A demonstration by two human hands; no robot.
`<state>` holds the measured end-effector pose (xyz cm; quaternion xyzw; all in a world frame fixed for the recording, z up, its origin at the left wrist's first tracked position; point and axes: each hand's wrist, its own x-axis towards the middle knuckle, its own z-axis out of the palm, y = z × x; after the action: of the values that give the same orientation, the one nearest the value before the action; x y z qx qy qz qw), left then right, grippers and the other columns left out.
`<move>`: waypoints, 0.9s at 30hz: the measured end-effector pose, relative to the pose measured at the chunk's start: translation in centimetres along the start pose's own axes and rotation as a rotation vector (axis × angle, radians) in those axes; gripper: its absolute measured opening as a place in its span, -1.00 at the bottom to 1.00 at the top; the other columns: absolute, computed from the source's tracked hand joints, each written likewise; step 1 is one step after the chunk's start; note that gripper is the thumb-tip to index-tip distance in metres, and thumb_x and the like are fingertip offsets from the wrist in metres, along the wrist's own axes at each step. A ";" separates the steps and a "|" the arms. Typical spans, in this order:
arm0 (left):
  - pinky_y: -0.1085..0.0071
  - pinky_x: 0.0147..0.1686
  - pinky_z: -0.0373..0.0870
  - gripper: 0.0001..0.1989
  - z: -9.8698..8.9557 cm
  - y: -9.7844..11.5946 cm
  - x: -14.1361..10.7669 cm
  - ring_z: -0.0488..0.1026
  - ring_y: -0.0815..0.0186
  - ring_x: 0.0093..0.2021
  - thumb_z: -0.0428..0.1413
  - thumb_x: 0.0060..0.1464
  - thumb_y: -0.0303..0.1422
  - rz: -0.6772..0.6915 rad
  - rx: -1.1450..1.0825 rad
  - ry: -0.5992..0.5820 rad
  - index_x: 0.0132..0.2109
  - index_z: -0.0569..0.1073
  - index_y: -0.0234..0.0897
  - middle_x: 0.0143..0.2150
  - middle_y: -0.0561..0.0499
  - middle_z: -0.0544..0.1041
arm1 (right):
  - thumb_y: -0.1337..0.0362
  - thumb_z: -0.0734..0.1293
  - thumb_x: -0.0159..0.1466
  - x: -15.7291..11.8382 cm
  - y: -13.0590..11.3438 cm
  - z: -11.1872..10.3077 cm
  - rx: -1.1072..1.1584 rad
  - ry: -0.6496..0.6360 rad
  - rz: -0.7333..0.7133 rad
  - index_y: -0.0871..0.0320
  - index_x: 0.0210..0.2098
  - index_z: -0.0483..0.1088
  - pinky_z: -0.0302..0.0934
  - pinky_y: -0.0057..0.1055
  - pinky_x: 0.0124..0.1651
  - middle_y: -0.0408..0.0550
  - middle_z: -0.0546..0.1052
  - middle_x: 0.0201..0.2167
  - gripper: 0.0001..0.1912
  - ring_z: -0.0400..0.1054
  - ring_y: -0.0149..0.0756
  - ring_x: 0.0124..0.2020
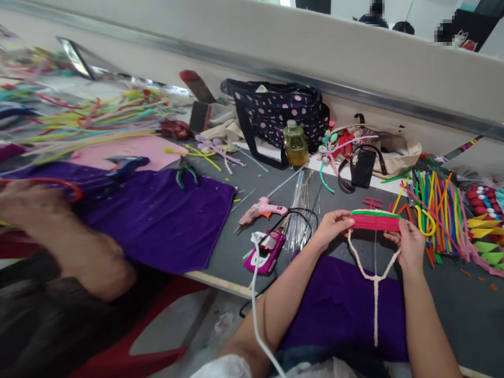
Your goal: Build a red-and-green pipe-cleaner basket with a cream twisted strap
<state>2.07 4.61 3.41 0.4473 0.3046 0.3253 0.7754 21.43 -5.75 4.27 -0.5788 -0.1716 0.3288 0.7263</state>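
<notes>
Both hands grip a flat red panel with a green and white upper edge (375,221), which looks made of pipe cleaners laid side by side. My left hand (333,227) pinches its left end between thumb and fingers, and my right hand (411,245) closes on the right end. From the two ends hangs a cream Y-shaped fuzzy stem (376,310), its tail pointing down toward me. A thin clear or metallic rod runs behind the panel down to the fork. Below lies a purple cloth (342,310) at the table's front edge.
Left of my arm lie a pink glue gun (263,211), a magenta device (265,254) with cables and silvery sticks (301,215). Coloured pipe cleaners (439,210) sit at right. A bottle (295,144) and bags stand behind. A co-worker's arm (74,236) reaches in from the left.
</notes>
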 end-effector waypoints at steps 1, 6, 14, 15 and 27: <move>0.51 -0.52 0.38 -0.52 0.0 -0.1 0.1 0.42 0.42 -0.54 0.36 -0.24 -0.17 0.008 0.005 0.021 -0.20 0.52 -0.42 -0.48 0.00 0.52 | 0.08 0.51 -0.01 0.0 0.0 0.0 0.001 -0.007 0.006 0.22 -0.36 0.40 0.50 -0.35 -0.43 -0.18 0.52 -0.58 -0.62 0.47 -0.34 -0.60; 0.50 -0.50 0.39 -0.56 -0.3 -0.4 0.4 0.42 0.43 -0.55 0.39 -0.31 -0.23 -0.037 -0.040 0.112 -0.27 0.53 -0.40 -0.48 0.02 0.52 | 0.01 0.48 0.03 0.1 0.2 -0.3 0.028 -0.069 0.062 0.25 -0.33 0.43 0.50 -0.30 -0.43 -0.09 0.54 -0.54 -0.58 0.53 -0.21 -0.50; 0.49 -0.52 0.41 -0.54 -0.9 -0.7 0.7 0.43 0.42 -0.58 0.36 -0.26 -0.14 -0.076 -0.093 0.137 -0.26 0.53 -0.41 -0.51 0.02 0.51 | -0.09 0.37 0.14 0.4 0.3 -0.5 0.116 -0.078 0.107 0.28 -0.20 0.45 0.50 -0.21 -0.33 -0.08 0.52 -0.54 -0.48 0.55 -0.13 -0.38; 0.50 -0.53 0.40 -0.54 -1.0 -0.7 0.7 0.43 0.43 -0.58 0.36 -0.27 -0.14 -0.078 -0.092 0.139 -0.26 0.53 -0.41 -0.51 0.03 0.51 | -0.10 0.36 0.15 0.4 0.2 -0.5 0.110 -0.080 0.104 0.28 -0.19 0.45 0.50 -0.22 -0.33 -0.05 0.54 -0.52 -0.47 0.55 -0.14 -0.36; 0.53 -0.52 0.43 -0.62 -1.9 -0.3 1.0 0.44 0.45 -0.58 0.36 -0.21 -0.24 -0.028 -0.185 0.285 -0.26 0.53 -0.39 -0.49 0.03 0.53 | 0.26 0.54 -0.02 -0.8 -1.2 -0.3 -0.013 -0.239 0.157 0.22 -0.06 0.44 0.50 -0.31 -0.36 -0.01 0.58 -0.33 -0.47 0.55 -0.06 -0.27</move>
<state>1.32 6.16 2.16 0.3192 0.3866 0.4014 0.7665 21.38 -6.63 5.42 -0.5517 -0.2130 0.4501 0.6690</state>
